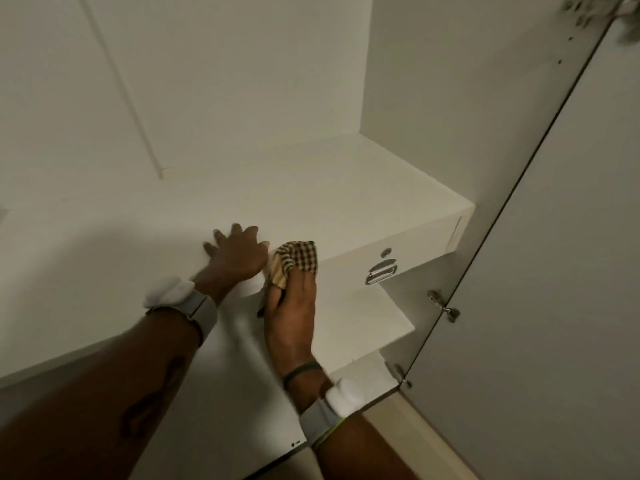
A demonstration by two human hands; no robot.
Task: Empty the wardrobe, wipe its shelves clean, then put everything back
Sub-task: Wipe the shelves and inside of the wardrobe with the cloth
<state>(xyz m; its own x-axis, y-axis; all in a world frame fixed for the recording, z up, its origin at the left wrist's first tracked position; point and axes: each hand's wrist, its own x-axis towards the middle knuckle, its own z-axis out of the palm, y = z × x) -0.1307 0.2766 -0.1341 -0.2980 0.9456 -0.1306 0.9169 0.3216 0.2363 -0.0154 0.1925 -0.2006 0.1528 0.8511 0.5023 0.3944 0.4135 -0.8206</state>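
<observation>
Brown-and-cream checked cloth (pixel 297 259) is bunched over the fingertips of the right hand (pixel 292 306). The hand grips it with the thumb tucked beneath a striped fold, and the fingers themselves are hidden under the fabric. The wad sits at the near front edge of the broad white laminate shelf top (pixel 311 188), where that surface turns down into a drawer front. Just to its left, the left hand (pixel 239 254) lies flat on the same top, fingers straight and spread wide, holding nothing. It looks like a brace while the other hand wipes.

The checked cloth reads as light, soft and limp. It would likely flop or slide on the smooth laminate unless kept gathered, so the bunched middle, held firmly under the fingers, seems the best place to grip. The panel itself looks stiff and slick.

Right of the cloth, the drawer front carries a round keyhole (pixel 385 252) above a metal drop handle (pixel 381 271). A lower white shelf (pixel 363 317) steps out beneath. Farther right, the tall white wardrobe door (pixel 571 271) stands open on metal hinges (pixel 445 304). Each wrist wears a grey band (pixel 194 306).
</observation>
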